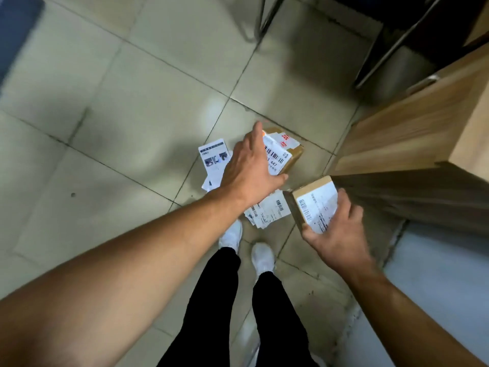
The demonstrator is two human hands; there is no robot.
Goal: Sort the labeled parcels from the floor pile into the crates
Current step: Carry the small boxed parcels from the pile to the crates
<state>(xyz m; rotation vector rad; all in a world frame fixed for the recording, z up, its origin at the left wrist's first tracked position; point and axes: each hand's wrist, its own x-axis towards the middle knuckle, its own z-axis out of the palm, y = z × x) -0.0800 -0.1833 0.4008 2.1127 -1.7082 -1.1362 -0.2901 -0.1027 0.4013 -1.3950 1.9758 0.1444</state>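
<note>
A small pile of labeled parcels lies on the tiled floor in front of my feet. A brown cardboard box (291,154) with barcode labels sits at the pile's far side. White flat parcels (214,160) lie to its left, and more white parcels (267,211) lie nearer to me. My left hand (248,168) hovers over the pile with fingers spread, covering part of the brown box; whether it touches the box is unclear. My right hand (336,231) holds a small cardboard box with a white barcode label (315,205) above the floor, right of the pile.
A wooden cabinet (412,144) stands close on the right. Metal chair or table legs (267,17) rise at the top. A pale blue surface (436,274) lies at lower right. My legs and white shoes (247,247) stand just behind the pile. No crate is in view.
</note>
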